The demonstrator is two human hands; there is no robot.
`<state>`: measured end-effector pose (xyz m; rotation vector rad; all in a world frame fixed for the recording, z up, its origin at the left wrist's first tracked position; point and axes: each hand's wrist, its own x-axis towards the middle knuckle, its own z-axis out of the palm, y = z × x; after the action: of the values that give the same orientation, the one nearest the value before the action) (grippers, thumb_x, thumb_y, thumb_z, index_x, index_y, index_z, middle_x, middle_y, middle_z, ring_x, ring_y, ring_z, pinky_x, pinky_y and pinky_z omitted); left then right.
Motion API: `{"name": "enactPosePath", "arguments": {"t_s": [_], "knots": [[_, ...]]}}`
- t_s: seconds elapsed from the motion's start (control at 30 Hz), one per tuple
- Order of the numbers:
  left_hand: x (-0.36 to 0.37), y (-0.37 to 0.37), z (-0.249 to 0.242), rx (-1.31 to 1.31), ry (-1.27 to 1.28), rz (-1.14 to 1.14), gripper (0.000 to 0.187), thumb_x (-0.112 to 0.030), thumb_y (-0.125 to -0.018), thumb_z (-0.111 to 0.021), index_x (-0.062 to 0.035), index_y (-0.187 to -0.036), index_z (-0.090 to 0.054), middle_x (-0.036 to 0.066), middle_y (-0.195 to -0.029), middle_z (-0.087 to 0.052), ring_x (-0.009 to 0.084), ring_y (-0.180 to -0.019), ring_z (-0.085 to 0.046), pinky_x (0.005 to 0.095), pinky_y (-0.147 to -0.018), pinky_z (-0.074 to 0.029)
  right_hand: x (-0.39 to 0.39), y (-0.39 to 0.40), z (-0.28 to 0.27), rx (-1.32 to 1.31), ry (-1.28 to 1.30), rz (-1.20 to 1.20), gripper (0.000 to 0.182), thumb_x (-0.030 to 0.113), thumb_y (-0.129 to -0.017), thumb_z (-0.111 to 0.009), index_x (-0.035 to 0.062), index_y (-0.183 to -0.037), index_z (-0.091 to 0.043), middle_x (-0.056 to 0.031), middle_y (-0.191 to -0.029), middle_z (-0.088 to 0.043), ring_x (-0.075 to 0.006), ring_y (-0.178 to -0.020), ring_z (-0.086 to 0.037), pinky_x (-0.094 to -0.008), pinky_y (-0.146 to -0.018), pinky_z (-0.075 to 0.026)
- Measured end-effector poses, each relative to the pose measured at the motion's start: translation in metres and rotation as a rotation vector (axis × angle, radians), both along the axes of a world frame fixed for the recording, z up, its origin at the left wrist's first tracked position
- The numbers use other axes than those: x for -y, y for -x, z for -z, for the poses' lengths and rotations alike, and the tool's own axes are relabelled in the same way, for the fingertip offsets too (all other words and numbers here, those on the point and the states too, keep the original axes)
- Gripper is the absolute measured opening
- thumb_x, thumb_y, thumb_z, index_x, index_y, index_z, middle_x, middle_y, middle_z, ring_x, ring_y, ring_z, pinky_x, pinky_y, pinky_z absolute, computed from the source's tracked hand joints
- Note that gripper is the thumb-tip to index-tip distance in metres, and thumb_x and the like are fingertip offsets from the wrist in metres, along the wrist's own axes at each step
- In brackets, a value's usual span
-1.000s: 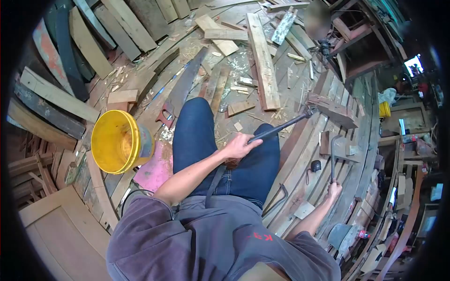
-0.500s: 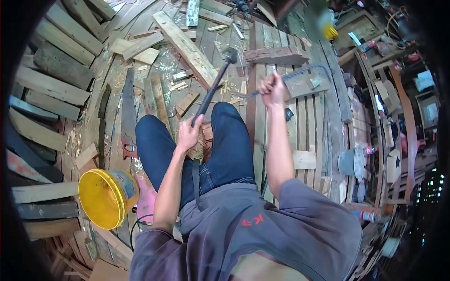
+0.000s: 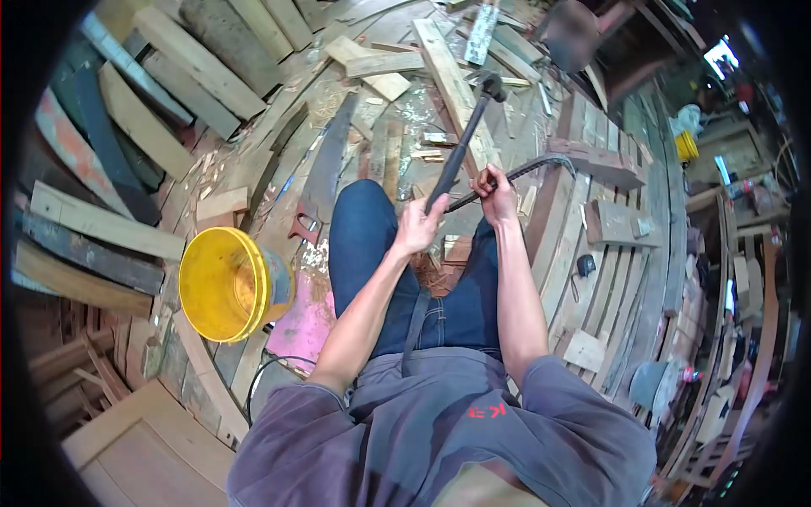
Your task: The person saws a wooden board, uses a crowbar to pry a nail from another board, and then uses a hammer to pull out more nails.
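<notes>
My left hand [image 3: 417, 226] is closed around the lower handle of a hammer [image 3: 459, 156], whose dark head points away from me above the floor. Close beside it, my right hand [image 3: 498, 199] grips a dark ribbed bar [image 3: 528, 171] with a bent far end. The bar's near end reaches toward the hammer handle, just by my left fingers. Both hands are over my knees. Below them, between my legs, lie a reddish-brown block [image 3: 457, 248] and some brown shavings.
A yellow bucket [image 3: 260, 287] stands at my left, with a handsaw [image 3: 325, 160] lying beyond it. Planks [image 3: 456, 84] and wood scraps cover the floor ahead. To my right is a slatted wooden platform [image 3: 621, 283] carrying wood blocks [image 3: 621, 223]. Curved boards [image 3: 106, 221] lean at far left.
My right hand has come in with the bar toward my left hand, and the bar now lies close to the hammer handle. The view has turned left.
</notes>
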<state>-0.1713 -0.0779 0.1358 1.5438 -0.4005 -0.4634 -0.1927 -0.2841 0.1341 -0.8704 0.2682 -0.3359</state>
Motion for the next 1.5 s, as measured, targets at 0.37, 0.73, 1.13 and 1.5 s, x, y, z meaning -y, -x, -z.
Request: {"name": "enactPosePath", "arguments": {"t_s": [0.37, 0.73, 1.13, 1.5], "knots": [[0.000, 0.004, -0.001, -0.103, 0.252, 0.083, 0.032, -0.034, -0.101, -0.055, -0.0080, -0.081, -0.053, -0.007, -0.060, -0.041, 0.0016, -0.048, -0.035, 0.0218, -0.042, -0.027, -0.052, -0.056, 0.020, 0.036, 0.124, -0.154, 0.019, 0.022, -0.096, -0.060, 0.0092, -0.085, -0.052, 0.0019, -0.072, -0.046, -0.0113, -0.067, -0.046, -0.0290, -0.069, -0.044], [-0.003, 0.005, 0.001, -0.443, 0.325, 0.073, 0.035, -0.039, -0.102, -0.050, -0.0098, -0.082, -0.052, -0.005, -0.059, -0.040, 0.0036, -0.041, -0.035, 0.0228, -0.037, -0.026, -0.045, -0.041, 0.151, -0.423, 0.555, 0.034, 0.010, 0.011, -0.092, -0.059, 0.0042, -0.090, -0.065, -0.0009, -0.070, -0.059, -0.0096, -0.061, -0.053, -0.0312, -0.053, -0.043], [-0.004, -0.001, -0.013, -0.454, 0.303, 0.090, 0.039, -0.049, -0.100, -0.050, -0.0114, -0.089, -0.053, -0.007, -0.060, -0.039, 0.0031, -0.042, -0.033, 0.0202, -0.037, -0.023, -0.040, -0.005, 0.051, -0.093, 0.587, -0.300, 0.021, -0.005, -0.077, -0.069, 0.0040, -0.092, -0.059, 0.0001, -0.085, -0.059, -0.0097, -0.081, -0.057, -0.0262, -0.073, -0.048], [0.006, -0.027, -0.006, -0.506, 0.222, 0.137, 0.042, -0.050, -0.100, -0.048, -0.0098, -0.090, -0.052, -0.007, -0.062, -0.037, 0.0028, -0.042, -0.031, 0.0209, -0.037, -0.023, -0.051, 0.025, 0.019, -0.044, 1.037, -0.312, 0.067, 0.001, -0.069, -0.075, 0.0021, -0.127, -0.043, -0.0148, -0.113, -0.060, -0.0237, -0.085, -0.066, -0.0333, -0.075, -0.054]]}}
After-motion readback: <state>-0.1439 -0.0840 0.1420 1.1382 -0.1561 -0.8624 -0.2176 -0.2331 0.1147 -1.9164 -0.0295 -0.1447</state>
